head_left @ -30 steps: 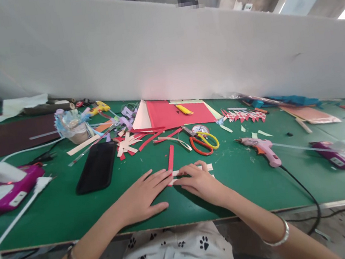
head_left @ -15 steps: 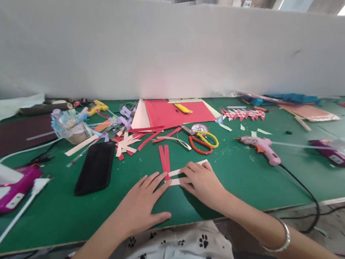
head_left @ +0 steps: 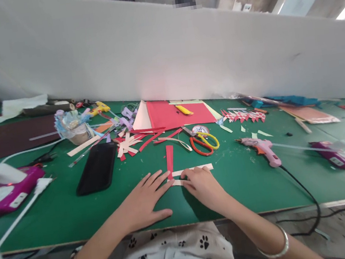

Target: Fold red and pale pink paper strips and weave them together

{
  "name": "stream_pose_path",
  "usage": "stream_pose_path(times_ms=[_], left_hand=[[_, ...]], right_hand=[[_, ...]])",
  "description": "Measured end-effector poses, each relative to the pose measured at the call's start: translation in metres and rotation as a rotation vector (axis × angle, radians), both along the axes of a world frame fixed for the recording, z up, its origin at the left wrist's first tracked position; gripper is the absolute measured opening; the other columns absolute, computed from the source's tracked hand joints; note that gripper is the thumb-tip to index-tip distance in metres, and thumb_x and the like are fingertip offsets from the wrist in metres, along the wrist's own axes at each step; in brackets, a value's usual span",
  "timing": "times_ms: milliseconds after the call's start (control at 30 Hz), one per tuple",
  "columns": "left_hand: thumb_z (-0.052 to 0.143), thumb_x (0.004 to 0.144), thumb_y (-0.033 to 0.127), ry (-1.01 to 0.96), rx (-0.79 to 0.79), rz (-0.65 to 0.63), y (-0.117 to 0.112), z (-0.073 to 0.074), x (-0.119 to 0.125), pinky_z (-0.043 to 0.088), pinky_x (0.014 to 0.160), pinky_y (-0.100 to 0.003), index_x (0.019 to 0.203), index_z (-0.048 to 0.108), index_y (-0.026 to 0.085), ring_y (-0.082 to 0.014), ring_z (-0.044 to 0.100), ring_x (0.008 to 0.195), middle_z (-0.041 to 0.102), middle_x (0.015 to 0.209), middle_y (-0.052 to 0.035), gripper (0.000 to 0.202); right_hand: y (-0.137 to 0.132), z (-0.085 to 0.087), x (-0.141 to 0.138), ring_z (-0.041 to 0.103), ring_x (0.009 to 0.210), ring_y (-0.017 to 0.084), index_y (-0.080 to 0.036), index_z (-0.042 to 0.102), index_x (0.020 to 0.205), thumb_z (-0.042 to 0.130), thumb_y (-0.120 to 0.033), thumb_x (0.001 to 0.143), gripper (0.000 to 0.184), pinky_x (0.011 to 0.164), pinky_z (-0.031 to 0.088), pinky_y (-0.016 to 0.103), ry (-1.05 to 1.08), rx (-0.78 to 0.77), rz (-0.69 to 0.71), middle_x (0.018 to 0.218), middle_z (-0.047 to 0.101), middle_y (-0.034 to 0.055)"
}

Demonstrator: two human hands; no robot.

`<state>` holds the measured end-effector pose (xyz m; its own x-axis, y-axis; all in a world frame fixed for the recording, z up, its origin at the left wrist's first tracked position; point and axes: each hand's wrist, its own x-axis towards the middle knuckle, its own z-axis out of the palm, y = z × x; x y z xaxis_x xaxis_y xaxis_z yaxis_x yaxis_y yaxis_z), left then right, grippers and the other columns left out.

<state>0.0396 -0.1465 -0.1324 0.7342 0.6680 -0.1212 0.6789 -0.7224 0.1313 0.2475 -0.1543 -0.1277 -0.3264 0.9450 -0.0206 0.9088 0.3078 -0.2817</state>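
Observation:
My left hand point(head_left: 148, 199) lies flat on the table with its fingers spread. Its fingertips press where a red paper strip point(head_left: 170, 158) meets two cream paper strips. The red strip points away from me. To the right runs the upper cream strip point(head_left: 206, 167), partly under my right hand point(head_left: 203, 186). My right thumb and fingers are closed on the lower cream strip point(head_left: 178, 182), whose far end is hidden by the hand. How the strips join under my left fingertips cannot be seen.
Beyond my hands lie scissors point(head_left: 205, 142), paper scraps point(head_left: 128, 144) and red sheets point(head_left: 164, 115) with a yellow cutter point(head_left: 184, 109). A black phone point(head_left: 96, 168) lies left. On the right are a pink glue gun point(head_left: 264, 150), its cord, and a purple power strip point(head_left: 335, 155).
The two red strips that stood slightly apart now show as one band. My right fingers have drawn in and curled, uncovering the right end of the upper cream strip.

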Motion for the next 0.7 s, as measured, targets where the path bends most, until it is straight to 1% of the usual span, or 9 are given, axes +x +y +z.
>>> stream_pose_path(times_ms=[100,167,267,433,567,700], left_hand=[[0.029,0.08,0.065,-0.024,-0.004,-0.01,0.0,-0.002,-0.002,0.016,0.107,-0.042,0.139,0.021,0.029,-0.0246,0.02,0.133,0.02,0.146,0.0,0.069],[0.027,0.081,0.065,-0.037,-0.012,-0.019,0.0,-0.002,-0.004,0.014,0.107,-0.041,0.14,0.018,0.028,-0.0235,0.02,0.133,0.019,0.147,0.0008,0.071],[0.027,0.081,0.065,-0.044,-0.02,-0.024,-0.001,-0.001,-0.005,0.014,0.108,-0.04,0.14,0.014,0.027,-0.0225,0.021,0.133,0.019,0.147,0.0009,0.072],[0.028,0.08,0.065,-0.049,-0.018,-0.027,-0.001,0.001,-0.005,0.013,0.108,-0.04,0.14,0.015,0.029,-0.0238,0.022,0.132,0.021,0.146,-0.0008,0.071],[0.029,0.081,0.064,-0.058,-0.039,-0.09,0.0,0.002,-0.004,0.011,0.108,-0.04,0.14,0.012,0.031,-0.0224,0.02,0.133,0.018,0.147,0.0016,0.07],[0.032,0.079,0.065,-0.056,-0.053,-0.127,0.002,-0.002,-0.004,0.01,0.108,-0.042,0.139,0.014,0.033,-0.0242,0.018,0.133,0.017,0.147,0.0027,0.07]], right_hand=[[0.003,0.001,0.001,0.055,0.077,0.016,-0.019,0.057,0.077,0.047,-0.019,0.084,0.012,0.07,0.023,0.03,0.042,-0.017,-0.008,0.073,0.064,0.0005],[0.005,0.003,0.002,0.054,0.074,0.015,-0.02,0.057,0.074,0.047,-0.021,0.084,0.014,0.07,0.021,0.03,0.074,-0.029,-0.024,0.069,0.063,-0.001],[0.008,0.004,0.005,0.054,0.071,0.014,-0.02,0.057,0.074,0.044,-0.022,0.086,0.018,0.071,0.018,0.03,0.12,-0.048,-0.018,0.067,0.062,-0.0021],[0.014,0.007,0.016,0.047,0.053,0.008,-0.019,0.057,0.078,0.041,-0.022,0.087,0.018,0.076,0.019,0.031,0.186,-0.122,0.05,0.057,0.057,-0.0053],[0.02,0.008,0.023,0.047,0.055,0.009,-0.02,0.057,0.082,0.042,-0.022,0.086,0.016,0.078,0.021,0.032,0.235,-0.204,0.125,0.059,0.057,-0.0052],[0.025,0.01,0.029,0.05,0.061,0.01,-0.021,0.058,0.084,0.044,-0.021,0.085,0.014,0.079,0.021,0.033,0.242,-0.224,0.156,0.064,0.06,-0.0043]])
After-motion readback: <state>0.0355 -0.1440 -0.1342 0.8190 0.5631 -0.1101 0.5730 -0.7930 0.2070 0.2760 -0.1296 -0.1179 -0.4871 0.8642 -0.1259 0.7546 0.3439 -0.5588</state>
